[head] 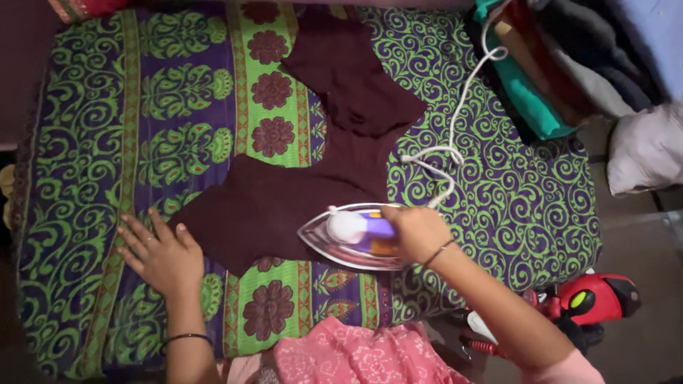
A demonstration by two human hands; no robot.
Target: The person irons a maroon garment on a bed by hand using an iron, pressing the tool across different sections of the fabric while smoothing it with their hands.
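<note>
The left hand [162,254] lies flat, palm down, fingers spread and pointing toward 11 o'clock, a ring on one finger (a dark bangle sits at the wrist). Its forearm runs straight down to 6 o'clock. The right hand [418,232] is closed in a grip, knuckles up; its forearm slants off toward 4 o'clock, thin bangle at the wrist.

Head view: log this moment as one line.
right hand grips iron on maroon blouse | left hand flat at blouse edge | cord trails across patterned sheet
</note>
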